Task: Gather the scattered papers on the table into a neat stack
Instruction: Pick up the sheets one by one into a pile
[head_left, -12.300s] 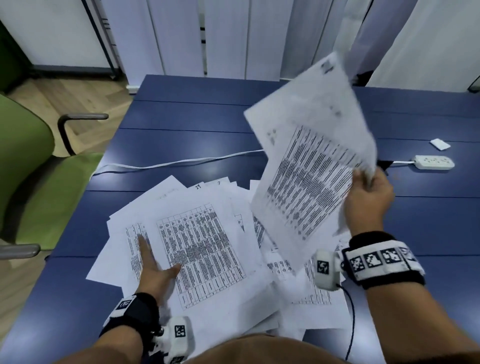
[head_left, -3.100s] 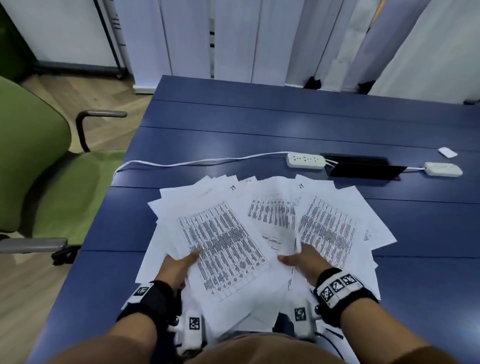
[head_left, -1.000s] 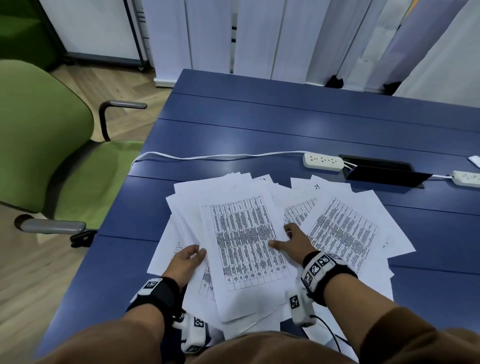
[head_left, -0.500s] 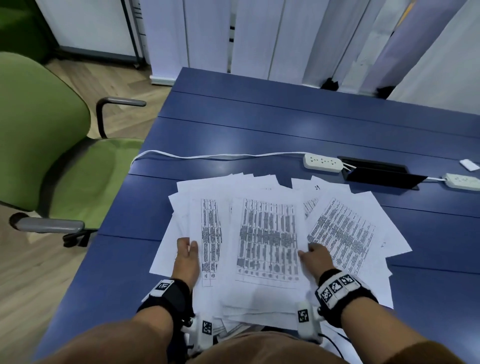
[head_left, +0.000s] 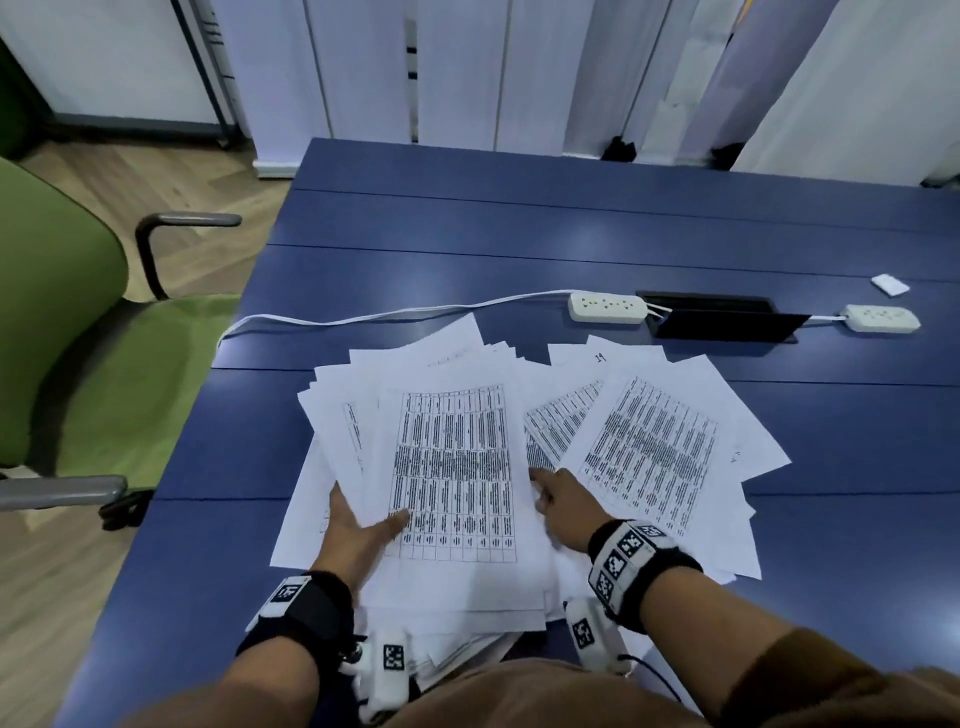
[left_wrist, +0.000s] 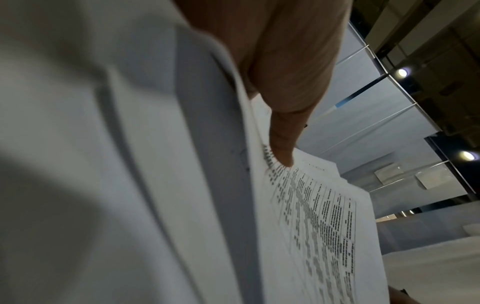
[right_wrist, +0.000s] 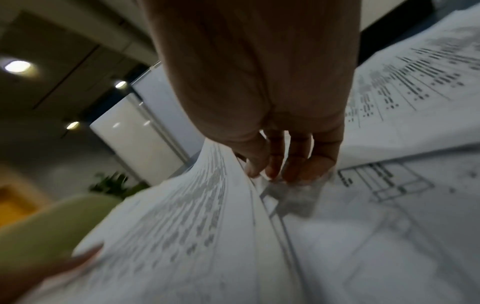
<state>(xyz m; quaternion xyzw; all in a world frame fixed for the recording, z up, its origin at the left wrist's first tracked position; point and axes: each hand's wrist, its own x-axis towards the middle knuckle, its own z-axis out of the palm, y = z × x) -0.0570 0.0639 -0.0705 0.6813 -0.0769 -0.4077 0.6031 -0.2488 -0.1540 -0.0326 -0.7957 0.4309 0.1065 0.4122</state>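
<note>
- Nearest the body, the bottom edges of the papers (head_left: 457, 467) overhang the near table (head_left: 519, 218) edge, between the two wrists.
- The left hand (head_left: 358, 525) holds the left side of the gathered sheaf: its thumb lies on the top printed sheet and its fingers go under the left edge. The left wrist view shows the thumb pressing the print.
- The right hand (head_left: 563, 499) lies at the sheaf's right edge with fingers stretched forward and gripping nothing; in the right wrist view the fingertips (right_wrist: 298, 172) touch the sheets below, beside the raised edge.
- Bare blue tabletop lies left of the sheaf up to the table's left edge, and more lies to the right of the spread.
- Half a second ago both hands bracketed a squarer pile; now the left sheaf is tilted and lifted on its left side, and the right hand has moved inward.
- To the right, loose sheets (head_left: 654, 447) still fan out, overlapping, partly under the sheaf.
- Beyond the papers run a white cable (head_left: 363, 317), a power strip (head_left: 608, 307), a black floor-box hatch (head_left: 722, 325) and a second strip (head_left: 880, 318), all just past the top edges.
- A green chair (head_left: 67, 332) stands at the left side.
</note>
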